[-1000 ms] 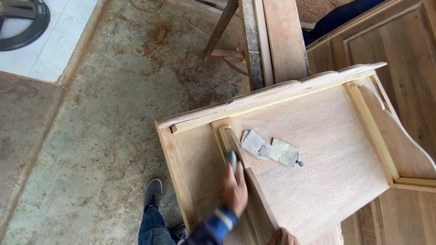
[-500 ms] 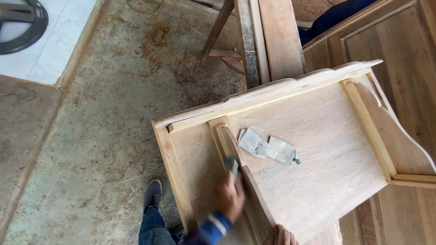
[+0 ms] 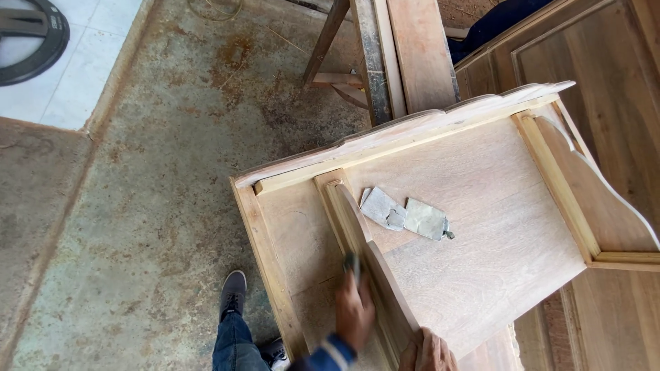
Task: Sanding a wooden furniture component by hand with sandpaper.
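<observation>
A bare wooden furniture piece (image 3: 481, 206) lies flat before me, with a curved upright divider (image 3: 375, 268) running down its left part. My left hand (image 3: 354, 309) presses a small grey sanding pad (image 3: 352, 263) against the left face of that divider. At the bottom edge of the view, my right hand (image 3: 427, 352) grips the divider's near end. Two worn pieces of grey sandpaper (image 3: 405, 216) lie on the panel just right of the divider.
Rusty, stained concrete floor (image 3: 172, 172) spreads to the left, with white tiles (image 3: 75, 69) and a black round object (image 3: 27, 38) at top left. A wooden trestle and planks (image 3: 385, 62) stand behind. A panelled door (image 3: 605, 89) lies at right. My shoe (image 3: 232, 292) is below.
My left hand has slid the sanding pad down the divider toward me. The right hand stays at the divider's near end.
</observation>
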